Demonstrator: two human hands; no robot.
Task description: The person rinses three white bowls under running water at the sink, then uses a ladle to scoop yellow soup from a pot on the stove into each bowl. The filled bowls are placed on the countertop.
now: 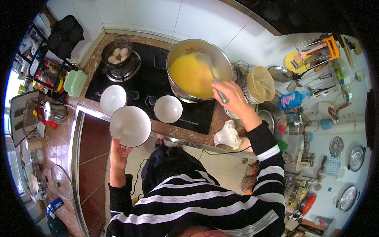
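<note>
My left hand (pixel 119 152) grips the rim of a white bowl (pixel 130 126) with a dark edge; no food shows inside it. In my right hand (pixel 231 96) is the grey handle of a ladle (pixel 215 79), whose head dips into yellow soup (pixel 189 75). The soup fills part of a large steel pot (pixel 200 46) on the right side of the black gas cooktop (pixel 145 78). Two more white bowls stand near the cooktop's front, one at the left (pixel 113 99) and a smaller bowl (pixel 168 109) nearer the middle.
Several eggs (pixel 117 53) sit in a small dark pot (pixel 108 47) on the left burner. A crumpled white bag (pixel 228 134) lies at the counter edge, right. Beyond the large pot is a yellow plastic basket (pixel 260 84). A glass lid (pixel 62 182) rests on the left counter.
</note>
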